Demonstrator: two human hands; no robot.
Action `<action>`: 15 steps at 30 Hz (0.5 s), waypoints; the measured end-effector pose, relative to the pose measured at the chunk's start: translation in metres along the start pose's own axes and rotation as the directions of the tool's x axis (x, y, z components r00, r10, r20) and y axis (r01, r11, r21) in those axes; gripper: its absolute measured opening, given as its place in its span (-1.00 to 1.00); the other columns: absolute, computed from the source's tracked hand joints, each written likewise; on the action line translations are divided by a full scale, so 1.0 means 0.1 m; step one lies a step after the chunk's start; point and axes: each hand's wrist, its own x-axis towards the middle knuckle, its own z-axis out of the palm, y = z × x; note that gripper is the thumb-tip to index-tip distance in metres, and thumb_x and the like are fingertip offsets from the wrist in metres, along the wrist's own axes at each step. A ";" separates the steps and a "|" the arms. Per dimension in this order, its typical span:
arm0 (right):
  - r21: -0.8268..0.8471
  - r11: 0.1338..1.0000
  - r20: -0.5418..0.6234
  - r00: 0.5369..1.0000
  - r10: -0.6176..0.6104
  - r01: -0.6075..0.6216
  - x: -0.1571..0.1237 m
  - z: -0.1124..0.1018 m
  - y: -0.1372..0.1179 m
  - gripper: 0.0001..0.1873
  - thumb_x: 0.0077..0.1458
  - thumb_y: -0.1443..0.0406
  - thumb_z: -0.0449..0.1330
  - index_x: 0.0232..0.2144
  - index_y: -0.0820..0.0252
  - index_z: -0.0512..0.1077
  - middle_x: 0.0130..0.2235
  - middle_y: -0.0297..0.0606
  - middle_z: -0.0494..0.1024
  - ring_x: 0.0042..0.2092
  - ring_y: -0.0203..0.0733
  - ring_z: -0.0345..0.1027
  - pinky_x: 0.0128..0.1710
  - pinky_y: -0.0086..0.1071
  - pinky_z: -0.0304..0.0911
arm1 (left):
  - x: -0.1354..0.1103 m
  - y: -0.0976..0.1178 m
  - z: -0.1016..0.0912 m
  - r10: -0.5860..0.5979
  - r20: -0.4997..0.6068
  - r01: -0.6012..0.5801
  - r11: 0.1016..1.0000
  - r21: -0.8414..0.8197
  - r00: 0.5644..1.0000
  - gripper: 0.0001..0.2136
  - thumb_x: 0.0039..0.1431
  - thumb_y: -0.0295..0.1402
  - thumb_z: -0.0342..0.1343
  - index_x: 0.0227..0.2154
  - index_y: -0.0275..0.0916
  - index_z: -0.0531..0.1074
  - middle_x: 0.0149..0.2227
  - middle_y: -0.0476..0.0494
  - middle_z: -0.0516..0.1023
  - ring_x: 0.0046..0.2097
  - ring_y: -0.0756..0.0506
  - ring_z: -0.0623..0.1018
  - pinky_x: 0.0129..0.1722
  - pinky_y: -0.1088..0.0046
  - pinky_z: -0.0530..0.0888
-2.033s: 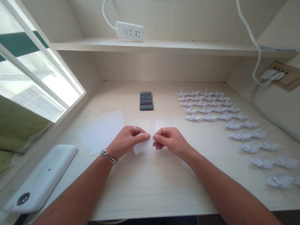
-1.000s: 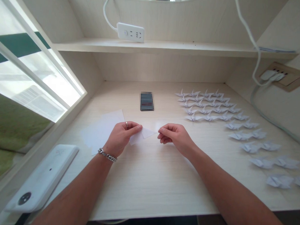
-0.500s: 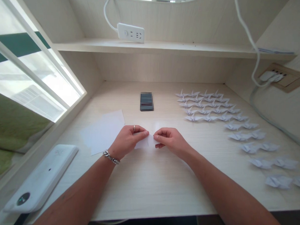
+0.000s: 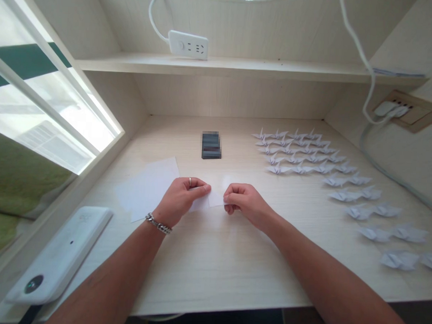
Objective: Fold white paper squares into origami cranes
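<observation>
Place: home-style desk nook (image 4: 182, 275) | shelf (image 4: 241, 64) | power strip (image 4: 188, 45) | window (image 4: 73, 113)

No text, number or brand can be read. Near the far end of the white slab-shaped device (image 4: 59, 255), a faint grey mark (image 4: 87, 217) shows, too weak to make out. The round dark display (image 4: 34, 284) at its near end carries a small greenish glow, illegible at this size. Coarse pixel blocks cover the dark rectangular object (image 4: 211, 145), hiding any print; any lettering on the white power strip (image 4: 188, 44) is too small to tell.
</observation>
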 end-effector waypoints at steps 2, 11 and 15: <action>0.005 1.000 0.008 1.000 -0.014 0.014 -0.01 -0.02 -0.01 -0.92 -0.17 0.36 0.18 -0.63 0.24 0.38 -0.64 -0.35 0.42 -0.56 -0.33 0.24 -0.49 -0.42 0.17 | 0.01 -0.01 -0.05 -0.012 -0.014 0.012 0.999 -0.039 1.000 -0.75 -0.12 -0.18 0.28 -0.53 -0.31 0.50 -0.57 -0.04 0.47 -0.52 0.00 0.38 -0.50 0.47 0.27; 0.006 1.000 0.041 0.999 -0.022 0.022 -0.02 -0.10 0.00 -0.93 -0.18 0.35 0.19 -0.63 0.24 0.39 -0.64 -0.34 0.43 -0.56 -0.32 0.24 -0.49 -0.41 0.15 | 0.00 0.00 -0.08 -0.008 -0.027 0.007 1.000 -0.007 1.000 -0.73 -0.14 -0.17 0.30 -0.52 -0.32 0.51 -0.59 -0.04 0.44 -0.53 0.01 0.35 -0.54 0.48 0.22; 0.004 1.000 0.046 0.999 -0.023 0.023 -0.03 -0.18 -0.02 -0.91 -0.17 0.36 0.20 -0.64 0.24 0.39 -0.64 -0.34 0.43 -0.56 -0.33 0.24 -0.51 -0.43 0.13 | 0.00 0.00 -0.15 0.010 -0.067 -0.015 0.998 -0.064 0.998 -0.74 -0.15 -0.18 0.31 -0.53 -0.31 0.51 -0.59 -0.03 0.44 -0.54 0.02 0.35 -0.53 0.48 0.22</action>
